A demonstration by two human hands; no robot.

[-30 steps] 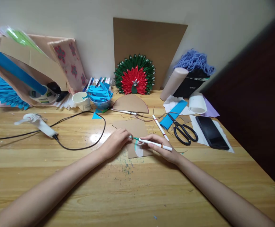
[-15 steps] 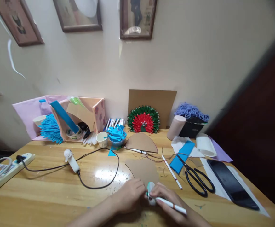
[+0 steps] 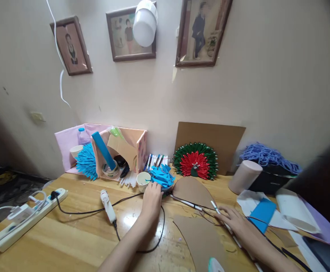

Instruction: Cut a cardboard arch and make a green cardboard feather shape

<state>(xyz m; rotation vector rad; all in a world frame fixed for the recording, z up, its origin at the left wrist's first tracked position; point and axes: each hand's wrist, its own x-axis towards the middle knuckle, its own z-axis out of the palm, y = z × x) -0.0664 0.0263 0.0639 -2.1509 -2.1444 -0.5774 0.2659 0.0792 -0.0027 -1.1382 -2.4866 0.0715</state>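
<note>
My left hand is at the front of a bowl of cut blue strips, next to a white paper cup. Its fingers are bent together and their tips are hidden, so what they hold cannot be made out. Fingers stretched out, my right hand lies over a slim white pen on the table. Between my arms is a curved sheet of brown cardboard. A white and green object sits on its near end, cut off by the frame. Behind it lies a rounded cardboard piece.
A white device with a black cord lies left of my left arm, near a power strip. At the back stand a fabric box and a red-green peacock craft. Blue paper and a phone lie right.
My hands have moved apart: the left forward to the bowl, the right forward and right. The white and green object they were at now lies on the cardboard. The view has swung left and up.
</note>
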